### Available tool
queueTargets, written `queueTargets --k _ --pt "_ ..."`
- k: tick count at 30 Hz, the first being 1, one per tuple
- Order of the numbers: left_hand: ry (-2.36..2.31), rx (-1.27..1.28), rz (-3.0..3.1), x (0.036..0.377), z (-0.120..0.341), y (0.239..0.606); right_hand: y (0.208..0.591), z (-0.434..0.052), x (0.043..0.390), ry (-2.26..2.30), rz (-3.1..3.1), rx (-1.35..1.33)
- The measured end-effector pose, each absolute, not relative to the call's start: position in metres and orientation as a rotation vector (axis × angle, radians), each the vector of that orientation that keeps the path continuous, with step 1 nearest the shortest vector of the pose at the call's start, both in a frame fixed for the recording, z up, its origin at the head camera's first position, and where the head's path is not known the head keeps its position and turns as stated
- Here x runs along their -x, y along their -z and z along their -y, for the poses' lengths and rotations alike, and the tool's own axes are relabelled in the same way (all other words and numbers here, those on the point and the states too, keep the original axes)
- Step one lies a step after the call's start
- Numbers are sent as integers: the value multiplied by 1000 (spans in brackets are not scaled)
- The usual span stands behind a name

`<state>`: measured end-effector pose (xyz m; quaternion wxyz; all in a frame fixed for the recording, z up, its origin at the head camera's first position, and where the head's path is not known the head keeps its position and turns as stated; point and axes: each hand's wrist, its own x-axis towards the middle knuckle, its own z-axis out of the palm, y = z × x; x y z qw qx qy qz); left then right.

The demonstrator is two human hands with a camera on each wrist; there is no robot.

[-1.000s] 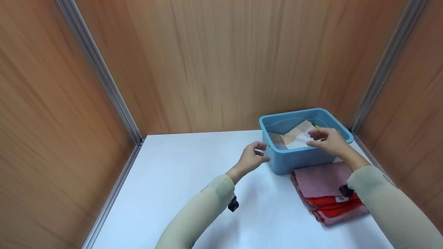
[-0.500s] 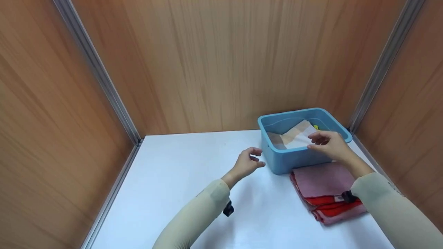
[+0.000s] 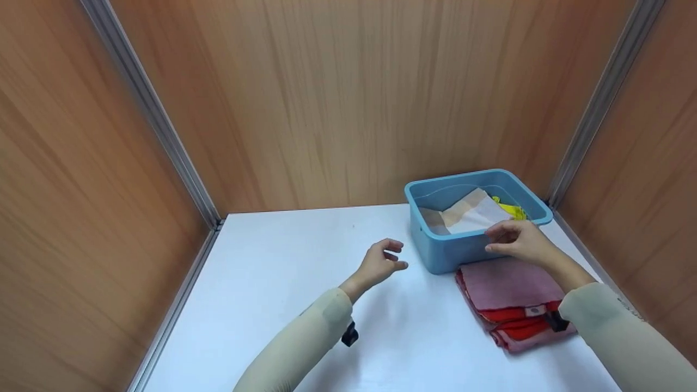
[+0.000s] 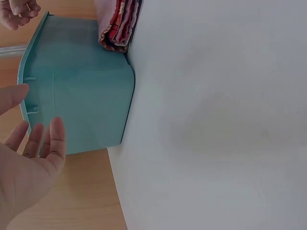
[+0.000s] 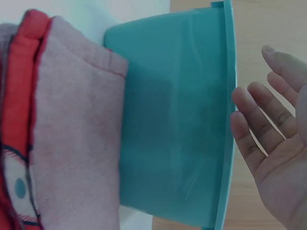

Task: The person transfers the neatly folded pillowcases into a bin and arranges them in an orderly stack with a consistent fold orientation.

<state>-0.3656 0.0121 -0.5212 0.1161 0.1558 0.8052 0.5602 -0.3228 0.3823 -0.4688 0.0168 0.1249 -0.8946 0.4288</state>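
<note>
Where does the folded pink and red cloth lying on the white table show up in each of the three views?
Head: folded pink and red cloth lies lower right, just in front of the blue plastic bin.
Left wrist: a folded edge at top centre, against the bin.
Right wrist: fills the left side, touching the bin.
Shared landmark: the bin.

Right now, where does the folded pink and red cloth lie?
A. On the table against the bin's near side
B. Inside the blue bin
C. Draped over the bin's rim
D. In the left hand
A: the folded pink and red cloth lies flat on the table, against the near wall of the blue bin.
</note>
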Motion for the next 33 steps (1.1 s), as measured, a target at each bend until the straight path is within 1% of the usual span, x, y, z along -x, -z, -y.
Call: queueTargets --k 12,33 --pt "-1616 -440 -2350 362 -3 534 495 -386 316 -1305 2925 -407" --pt "-1580 -462 -2367 352 8 561 544 -392 311 -1167 3045 -304"
